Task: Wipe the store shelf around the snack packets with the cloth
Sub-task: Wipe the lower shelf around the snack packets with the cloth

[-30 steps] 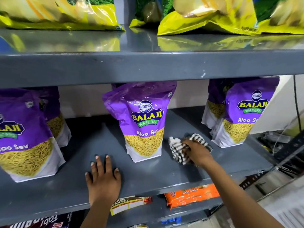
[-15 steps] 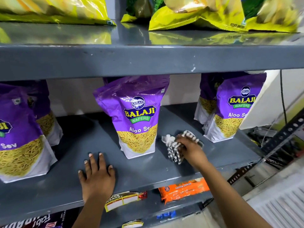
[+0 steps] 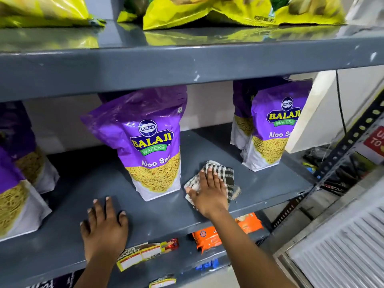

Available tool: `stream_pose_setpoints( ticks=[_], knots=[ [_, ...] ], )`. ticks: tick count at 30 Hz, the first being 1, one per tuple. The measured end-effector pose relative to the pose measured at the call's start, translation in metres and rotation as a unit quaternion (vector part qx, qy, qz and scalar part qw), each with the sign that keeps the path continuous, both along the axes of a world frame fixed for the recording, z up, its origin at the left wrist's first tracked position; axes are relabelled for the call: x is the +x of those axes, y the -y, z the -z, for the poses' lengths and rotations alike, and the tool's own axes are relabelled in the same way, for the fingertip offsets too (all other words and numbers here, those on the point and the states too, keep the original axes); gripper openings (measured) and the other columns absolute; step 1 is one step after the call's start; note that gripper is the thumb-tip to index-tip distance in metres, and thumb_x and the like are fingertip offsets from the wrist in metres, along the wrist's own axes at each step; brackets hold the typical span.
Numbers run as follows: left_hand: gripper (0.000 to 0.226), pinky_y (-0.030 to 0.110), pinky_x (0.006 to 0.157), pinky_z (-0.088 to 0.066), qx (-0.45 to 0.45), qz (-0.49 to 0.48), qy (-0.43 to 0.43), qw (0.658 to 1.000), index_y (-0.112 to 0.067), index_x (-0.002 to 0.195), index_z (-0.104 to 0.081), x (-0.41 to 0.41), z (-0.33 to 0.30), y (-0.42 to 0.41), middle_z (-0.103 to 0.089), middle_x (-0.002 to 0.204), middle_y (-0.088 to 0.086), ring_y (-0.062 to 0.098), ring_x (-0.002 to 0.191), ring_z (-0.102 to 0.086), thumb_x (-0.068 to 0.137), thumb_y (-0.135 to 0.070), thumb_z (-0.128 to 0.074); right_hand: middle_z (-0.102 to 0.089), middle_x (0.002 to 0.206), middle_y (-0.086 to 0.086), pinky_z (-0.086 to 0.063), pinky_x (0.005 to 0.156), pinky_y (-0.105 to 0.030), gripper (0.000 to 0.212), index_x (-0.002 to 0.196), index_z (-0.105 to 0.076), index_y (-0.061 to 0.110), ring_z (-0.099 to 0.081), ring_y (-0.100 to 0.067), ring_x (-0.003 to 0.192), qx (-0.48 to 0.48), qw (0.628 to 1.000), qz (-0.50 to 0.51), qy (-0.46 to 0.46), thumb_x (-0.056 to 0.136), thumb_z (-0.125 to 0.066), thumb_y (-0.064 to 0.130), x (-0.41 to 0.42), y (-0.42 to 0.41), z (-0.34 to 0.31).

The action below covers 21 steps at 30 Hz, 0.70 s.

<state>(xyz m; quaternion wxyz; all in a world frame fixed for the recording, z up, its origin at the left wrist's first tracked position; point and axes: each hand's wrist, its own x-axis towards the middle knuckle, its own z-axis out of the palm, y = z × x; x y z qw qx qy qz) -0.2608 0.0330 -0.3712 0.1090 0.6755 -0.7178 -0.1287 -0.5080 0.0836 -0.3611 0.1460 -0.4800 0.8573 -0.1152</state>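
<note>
A grey metal shelf (image 3: 259, 183) carries purple Aloo Sev snack packets: one in the middle (image 3: 149, 142), a pair at the right (image 3: 272, 125) and more at the left (image 3: 14, 190). My right hand (image 3: 209, 194) presses flat on a black-and-white checked cloth (image 3: 225, 173) lying on the shelf between the middle packet and the right pair. My left hand (image 3: 104, 227) rests flat on the shelf's front part, fingers spread, left of the middle packet and holding nothing.
The shelf above (image 3: 187, 61) holds yellow chip bags (image 3: 207, 11). On the shelf below lie an orange cookie pack (image 3: 209, 238) and a labelled packet (image 3: 143, 254). A slotted metal upright (image 3: 351, 138) and a white ribbed panel (image 3: 342, 252) stand at the right.
My right hand has gone from gripping the bunched cloth to pressing it flat under the palm, nearer the shelf's front edge. The left hand stays planted.
</note>
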Motion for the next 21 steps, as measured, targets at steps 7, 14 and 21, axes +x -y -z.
stream_pose_setpoints(
  ticks=[7,14,21],
  knots=[
    [0.058,0.053,0.115,-0.012,-0.007,-0.006,0.011,1.000,-0.011,0.145,-0.017,0.000,-0.001,-0.001,-0.015,0.156,0.019,0.037,0.142,-0.015,0.094,-0.032,-0.036,-0.020,0.156,-0.008,-0.014,0.118,-0.039,0.059,0.143,-0.021,0.017,-0.019,-0.023,0.144,-0.077,0.994,0.062,-0.051,0.094,-0.033,0.048,-0.031,-0.053,0.008],
    [0.055,0.061,0.109,-0.020,-0.017,-0.009,0.018,1.000,-0.003,0.140,-0.029,-0.003,-0.005,-0.003,-0.027,0.149,0.027,0.046,0.135,-0.026,0.093,-0.031,-0.037,-0.064,0.106,-0.028,-0.050,0.077,-0.041,0.024,0.111,-0.050,0.003,-0.060,-0.038,0.097,-0.179,0.957,0.226,-0.040,0.087,-0.052,0.008,-0.086,-0.132,-0.020],
    [0.077,0.067,0.101,-0.028,-0.054,0.000,0.015,0.998,0.005,0.132,-0.041,-0.008,-0.011,-0.010,-0.035,0.140,0.037,0.055,0.125,-0.037,0.075,-0.045,-0.022,-0.063,0.119,-0.013,-0.047,0.091,-0.034,0.030,0.114,-0.054,0.014,-0.057,-0.028,0.108,-0.179,0.980,-0.085,-0.030,0.085,-0.052,0.015,0.013,-0.071,-0.030]
  ],
)
